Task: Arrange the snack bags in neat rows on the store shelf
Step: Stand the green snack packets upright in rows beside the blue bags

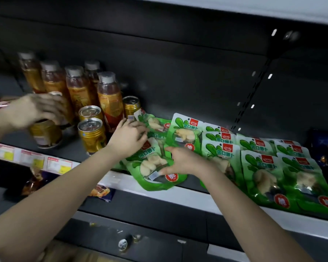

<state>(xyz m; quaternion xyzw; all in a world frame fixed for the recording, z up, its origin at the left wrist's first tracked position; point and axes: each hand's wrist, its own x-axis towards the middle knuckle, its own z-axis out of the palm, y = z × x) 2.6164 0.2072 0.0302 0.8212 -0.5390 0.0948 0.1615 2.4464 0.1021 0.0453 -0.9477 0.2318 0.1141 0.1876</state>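
Snack bags (261,167) lay flat on the shelf (197,197), right of the gold cans (92,135). The left hand (127,138) curled its fingers narrowly onto an upper bag (155,125) of the untidy pile. The loose bag (151,167) below overhung the shelf's front edge, its side gripped by the right hand (186,161). Further right they sat in order. Judgement: draw the loose bag back square with those, clear of the cans. Bare shelf remained behind.
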